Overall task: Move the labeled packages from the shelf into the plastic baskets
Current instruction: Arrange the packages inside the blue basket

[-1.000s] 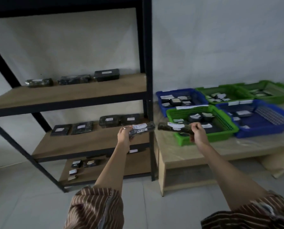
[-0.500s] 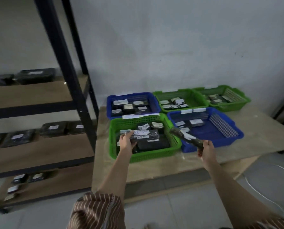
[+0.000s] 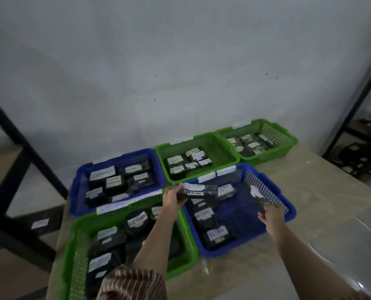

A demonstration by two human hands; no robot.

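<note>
My left hand (image 3: 172, 199) grips one end of a dark package with a white "RETURN" label (image 3: 198, 191), held over the left side of the near blue basket (image 3: 273, 226). Over the same basket's right side, my right hand (image 3: 270, 215) holds a second dark labeled package (image 3: 255, 194), tilted on end against the mesh wall. Several labeled packages lie inside this basket.
A near green basket (image 3: 78, 252), a far blue basket (image 3: 78, 187) and two far green baskets (image 3: 223, 148) (image 3: 288, 139) stand on the low wooden table (image 3: 322, 202), all holding packages. The black shelf frame (image 3: 22, 146) is at left; another shelf (image 3: 361, 135) at right.
The view swung right, away from the shelf. Both hands carried their packages from over the near green basket's area to above the near blue basket.
</note>
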